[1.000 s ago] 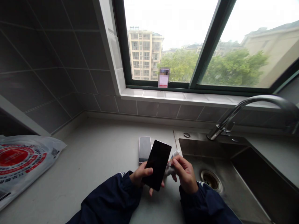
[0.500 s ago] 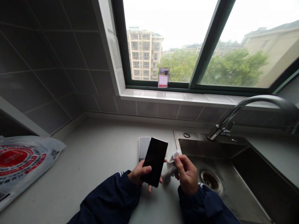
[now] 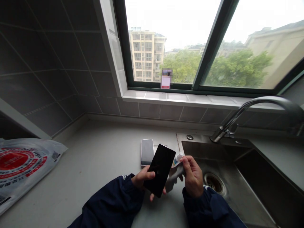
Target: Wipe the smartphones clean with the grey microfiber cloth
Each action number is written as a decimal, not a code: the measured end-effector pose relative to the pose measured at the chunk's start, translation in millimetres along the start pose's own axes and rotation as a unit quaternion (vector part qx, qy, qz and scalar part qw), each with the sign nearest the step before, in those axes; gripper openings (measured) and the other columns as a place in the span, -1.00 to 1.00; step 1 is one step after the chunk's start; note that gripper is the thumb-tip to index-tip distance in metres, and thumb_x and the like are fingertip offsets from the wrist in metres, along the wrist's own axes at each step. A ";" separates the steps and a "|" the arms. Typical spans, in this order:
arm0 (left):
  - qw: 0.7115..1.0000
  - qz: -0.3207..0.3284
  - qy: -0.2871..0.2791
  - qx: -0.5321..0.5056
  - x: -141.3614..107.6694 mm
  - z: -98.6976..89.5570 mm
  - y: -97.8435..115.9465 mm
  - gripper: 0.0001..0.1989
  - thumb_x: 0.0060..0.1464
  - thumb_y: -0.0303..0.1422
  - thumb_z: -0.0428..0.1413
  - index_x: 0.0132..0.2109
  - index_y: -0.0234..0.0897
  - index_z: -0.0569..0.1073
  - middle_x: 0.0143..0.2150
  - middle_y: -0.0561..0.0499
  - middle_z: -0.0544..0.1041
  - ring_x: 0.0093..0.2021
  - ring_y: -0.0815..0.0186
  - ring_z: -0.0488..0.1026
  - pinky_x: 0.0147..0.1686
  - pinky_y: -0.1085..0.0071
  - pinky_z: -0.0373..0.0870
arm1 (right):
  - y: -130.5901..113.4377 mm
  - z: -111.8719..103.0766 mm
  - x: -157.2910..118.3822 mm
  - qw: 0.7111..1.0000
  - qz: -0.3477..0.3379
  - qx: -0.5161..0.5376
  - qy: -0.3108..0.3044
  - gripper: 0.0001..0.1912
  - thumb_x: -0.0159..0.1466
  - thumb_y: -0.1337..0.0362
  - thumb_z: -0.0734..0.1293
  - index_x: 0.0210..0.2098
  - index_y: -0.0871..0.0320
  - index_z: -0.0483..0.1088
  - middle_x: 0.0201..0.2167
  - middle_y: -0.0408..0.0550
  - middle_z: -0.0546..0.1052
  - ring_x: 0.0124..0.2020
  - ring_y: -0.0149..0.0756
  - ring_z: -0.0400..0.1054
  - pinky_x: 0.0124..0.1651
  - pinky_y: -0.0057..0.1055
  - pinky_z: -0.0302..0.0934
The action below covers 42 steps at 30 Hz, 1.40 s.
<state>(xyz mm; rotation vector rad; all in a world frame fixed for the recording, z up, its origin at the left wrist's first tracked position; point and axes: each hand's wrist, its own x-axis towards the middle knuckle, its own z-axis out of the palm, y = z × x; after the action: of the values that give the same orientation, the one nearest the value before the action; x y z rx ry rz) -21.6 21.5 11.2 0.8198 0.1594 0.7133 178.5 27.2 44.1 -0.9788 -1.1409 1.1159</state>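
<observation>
My left hand (image 3: 144, 177) is closed round a black smartphone (image 3: 160, 171), thumb on its dark screen and fingertips showing past the lower edge. The phone is tilted, its top leaning right. My right hand (image 3: 193, 175) pinches a thin grey cloth (image 3: 174, 177) by its upper corner, and the cloth hangs down beside the phone's right edge. Behind the phone and the cloth stands a small bottle (image 3: 177, 158) with a white cap, its lower part hidden. A second phone (image 3: 147, 152) with a pale frame lies on the counter, partly covered by the held phone.
To the right is a steel sink (image 3: 180, 142) with a drain (image 3: 215, 183) and a chrome faucet (image 3: 237, 115). A white plastic bag (image 3: 51, 153) with red print lies at the left of the pale counter (image 3: 102, 158). A window (image 3: 156, 85) is ahead.
The held phone has shifted a little right and toward me, showing more of the lying phone. My right hand has moved slightly right, and the cloth looks more spread out.
</observation>
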 end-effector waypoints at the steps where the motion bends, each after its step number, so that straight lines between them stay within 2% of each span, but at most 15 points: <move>1: 1.000 -0.001 -0.002 0.000 0.1 -0.9 -0.7 -0.33 0.11 -0.12 0.13 0.22 -0.52 0.26 -0.20 -0.36 0.57 -0.29 0.05 0.59 -0.62 0.42 0.50 | -0.4 0.0 -0.1 1.000 0.000 -0.001 0.005 -0.64 0.32 -0.07 0.27 -0.31 0.11 0.29 -0.68 -0.23 0.38 -0.78 -0.47 0.15 -0.76 -0.56 0.04; 4: 1.000 -0.006 0.007 0.005 0.1 -3.9 -3.0 -0.39 0.10 -0.12 0.14 0.15 -0.50 0.31 -0.21 -0.35 0.56 -0.27 0.03 0.58 -0.64 0.42 0.50 | -1.2 -0.8 -0.5 1.000 -0.002 -0.011 0.018 -0.64 0.32 -0.07 0.27 -0.32 0.11 0.30 -0.72 -0.28 0.31 -0.79 -0.49 0.10 -0.76 -0.58 0.00; 7: 0.999 -0.002 0.031 0.021 -0.2 -5.4 -4.3 -0.40 0.10 -0.11 0.13 0.13 -0.50 0.31 -0.24 -0.34 0.55 -0.30 0.06 0.58 -0.65 0.43 0.49 | -1.8 -2.8 -0.7 0.999 -0.011 -0.035 0.027 -0.66 0.32 -0.04 0.29 -0.31 0.13 0.33 -0.71 -0.27 0.34 -0.78 -0.49 0.13 -0.75 -0.59 0.02; 13: 0.994 0.065 0.091 0.008 -2.2 -5.9 1.9 -0.44 0.13 -0.11 0.07 0.10 -0.49 0.33 -0.25 -0.28 0.53 -0.23 0.01 0.57 -0.66 0.45 0.48 | -3.0 -3.5 -1.1 0.993 -0.047 -0.104 0.015 -0.62 0.19 0.03 0.44 -0.17 0.19 0.45 -0.49 -0.03 0.58 -0.57 -0.31 0.42 -0.59 -0.50 0.24; 17: 0.994 0.069 0.087 -0.003 -4.1 -4.6 13.2 -0.38 0.12 -0.06 0.04 0.16 -0.47 0.29 -0.19 -0.28 0.52 -0.23 0.06 0.56 -0.66 0.47 0.47 | -0.6 -3.2 -1.5 0.987 -0.068 -0.143 0.027 -0.69 0.18 0.06 0.44 -0.24 0.18 0.50 -0.43 -0.01 0.60 -0.48 -0.26 0.46 -0.45 -0.44 0.33; 23: 0.995 0.070 0.075 0.012 -5.3 -3.6 21.9 -0.34 0.13 -0.03 0.02 0.20 -0.46 0.25 -0.22 -0.22 0.53 -0.36 0.19 0.54 -0.67 0.48 0.44 | 1.9 -7.7 0.4 0.978 -0.087 -0.180 0.066 -0.75 0.17 0.13 0.46 -0.25 0.16 0.50 -0.44 -0.05 0.55 -0.47 -0.29 0.40 -0.43 -0.43 0.28; 27: 0.993 0.075 0.086 0.005 -6.1 -5.3 20.2 -0.32 0.13 -0.03 0.01 0.21 -0.49 0.24 -0.21 -0.25 0.54 -0.28 0.12 0.55 -0.67 0.48 0.43 | -0.5 -7.2 -0.8 0.980 -0.104 -0.164 0.052 -0.77 0.17 0.12 0.46 -0.34 0.15 0.48 -0.42 -0.06 0.52 -0.41 -0.27 0.39 -0.31 -0.36 0.30; 30: 0.993 0.077 0.095 0.001 -6.1 -5.1 17.9 -0.30 0.15 -0.05 0.00 0.25 -0.51 0.21 -0.20 -0.29 0.54 -0.22 0.07 0.55 -0.63 0.46 0.45 | -5.6 -5.5 -4.7 0.985 -0.098 -0.137 0.044 -0.77 0.21 0.11 0.42 -0.32 0.14 0.42 -0.49 -0.11 0.47 -0.48 -0.33 0.35 -0.41 -0.42 0.26; 34: 0.995 0.062 0.072 -0.016 -2.4 -3.0 13.1 -0.23 0.19 -0.02 -0.09 0.32 -0.56 0.10 -0.21 -0.33 0.55 -0.21 0.05 0.54 -0.61 0.44 0.46 | -13.0 -5.0 -4.2 0.991 -0.071 -0.106 0.027 -0.75 0.25 0.09 0.38 -0.35 0.12 0.32 -0.61 -0.22 0.36 -0.65 -0.47 0.17 -0.61 -0.55 0.06; 36: 0.995 0.056 0.063 -0.054 1.0 -2.4 9.6 -0.19 0.21 0.06 -0.19 0.33 -0.56 0.09 -0.15 -0.37 0.54 -0.18 0.00 0.54 -0.62 0.39 0.46 | -14.9 -5.7 -0.7 0.993 -0.063 -0.095 0.024 -0.73 0.27 0.07 0.36 -0.36 0.13 0.29 -0.58 -0.19 0.39 -0.63 -0.47 0.19 -0.61 -0.56 0.06; 39: 0.991 0.052 0.050 -0.111 5.9 -2.1 3.5 -0.11 0.18 0.17 -0.34 0.31 -0.52 0.14 0.05 -0.46 0.45 -0.17 -0.07 0.54 -0.62 0.30 0.47 | -16.6 -5.2 5.3 0.994 -0.064 -0.085 0.037 -0.74 0.30 0.08 0.33 -0.34 0.13 0.26 -0.54 -0.17 0.41 -0.61 -0.45 0.22 -0.58 -0.55 0.11; 42: 0.989 0.048 0.050 -0.131 8.2 -0.3 -1.4 -0.10 0.16 0.19 -0.38 0.26 -0.49 0.24 0.13 -0.46 0.39 -0.16 -0.07 0.53 -0.60 0.26 0.48 | -21.4 2.6 11.6 0.991 -0.079 -0.090 0.054 -0.77 0.33 0.10 0.30 -0.30 0.12 0.24 -0.52 -0.20 0.37 -0.59 -0.45 0.22 -0.57 -0.55 0.11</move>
<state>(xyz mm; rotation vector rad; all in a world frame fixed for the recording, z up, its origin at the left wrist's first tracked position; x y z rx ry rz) -14.8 26.3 11.1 0.5440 0.1145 0.8481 180.0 34.7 67.4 -1.0550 -1.2231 0.8350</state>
